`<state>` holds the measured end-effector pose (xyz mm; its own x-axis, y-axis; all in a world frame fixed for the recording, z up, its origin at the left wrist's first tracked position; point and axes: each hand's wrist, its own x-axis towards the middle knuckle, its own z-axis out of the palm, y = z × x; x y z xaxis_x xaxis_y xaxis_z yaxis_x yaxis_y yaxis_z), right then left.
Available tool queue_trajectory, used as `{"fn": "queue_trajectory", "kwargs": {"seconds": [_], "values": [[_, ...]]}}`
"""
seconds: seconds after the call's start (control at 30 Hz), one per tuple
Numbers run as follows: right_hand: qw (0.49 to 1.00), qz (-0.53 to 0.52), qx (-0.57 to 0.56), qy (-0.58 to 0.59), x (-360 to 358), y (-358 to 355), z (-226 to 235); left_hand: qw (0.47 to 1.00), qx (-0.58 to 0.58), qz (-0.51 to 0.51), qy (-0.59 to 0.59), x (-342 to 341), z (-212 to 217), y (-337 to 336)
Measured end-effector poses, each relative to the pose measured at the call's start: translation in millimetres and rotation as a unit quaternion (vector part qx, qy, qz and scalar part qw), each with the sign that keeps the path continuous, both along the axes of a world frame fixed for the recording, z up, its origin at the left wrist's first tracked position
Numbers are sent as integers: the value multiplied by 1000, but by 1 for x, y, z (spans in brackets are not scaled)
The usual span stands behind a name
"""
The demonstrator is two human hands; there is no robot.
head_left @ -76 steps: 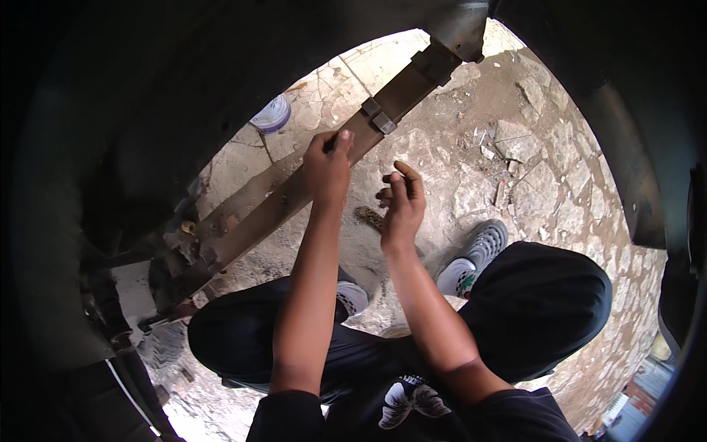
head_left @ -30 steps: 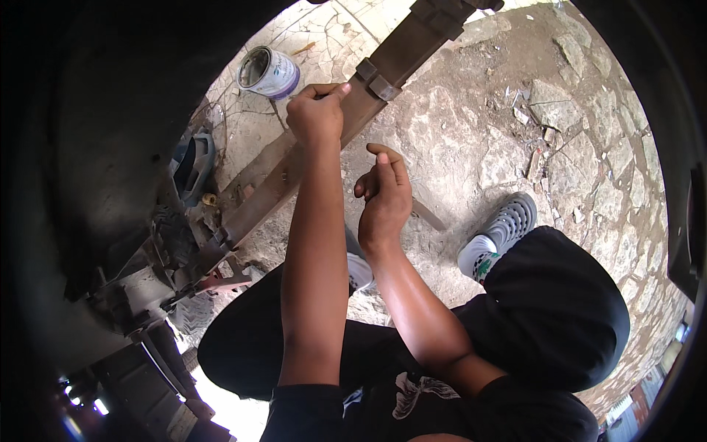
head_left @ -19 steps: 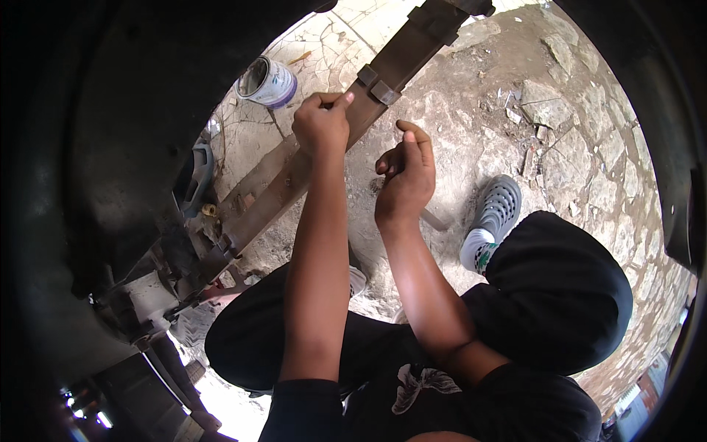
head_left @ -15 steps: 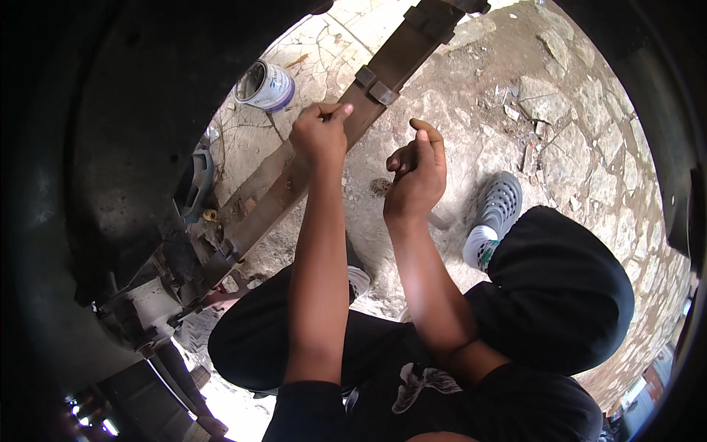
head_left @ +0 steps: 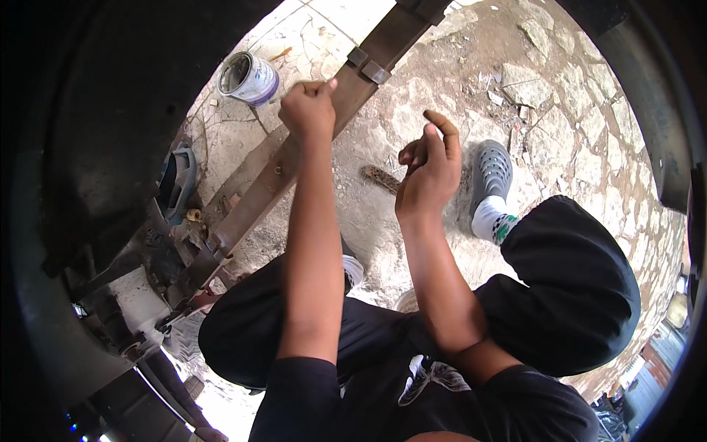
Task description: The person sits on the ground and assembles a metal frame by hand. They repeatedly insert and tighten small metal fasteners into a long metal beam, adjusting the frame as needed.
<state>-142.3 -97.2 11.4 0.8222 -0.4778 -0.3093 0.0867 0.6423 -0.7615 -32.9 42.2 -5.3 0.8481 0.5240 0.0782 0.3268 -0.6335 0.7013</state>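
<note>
My left hand (head_left: 307, 112) is closed, fingers curled and thumb along the top, over the near side of a brown steel leaf spring (head_left: 353, 92) with metal clips around it. Whether it touches the spring, and what its fingers hold, if anything, is hidden. To its right my right hand (head_left: 431, 173) hovers above the ground, index finger raised and bent, thumb apart from it, the other fingers half curled; nothing shows in it. Beside and partly behind the right hand lies a narrow, speckled brown strip (head_left: 381, 177), perhaps a brush head.
An open paint can (head_left: 249, 78), white and purple, stands beyond the spring on cracked tiles. A grey-blue plastic piece (head_left: 177, 184) lies at the left near dark vehicle parts (head_left: 140, 302). My foot in a grey clog (head_left: 492, 177) rests on stony ground at the right.
The view has shifted, so the can and spring sit farther left. My right hand has moved rightward away from the left, baring more of the speckled strip. My left hand keeps its closed shape.
</note>
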Motion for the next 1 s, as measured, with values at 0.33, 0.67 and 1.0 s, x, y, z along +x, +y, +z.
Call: {"fn": "queue_trajectory", "kwargs": {"seconds": [0.33, 0.67, 1.0], "values": [[999, 22, 25, -3, 9, -6, 1, 998, 62, -5, -19, -3, -1, 2], [996, 83, 16, 23, 14, 8, -3, 997, 53, -49, 3, -5, -3, 18], [989, 45, -64, 124, 29, -27, -87, 993, -105, -49, -15, -49, 18, -18]]}}
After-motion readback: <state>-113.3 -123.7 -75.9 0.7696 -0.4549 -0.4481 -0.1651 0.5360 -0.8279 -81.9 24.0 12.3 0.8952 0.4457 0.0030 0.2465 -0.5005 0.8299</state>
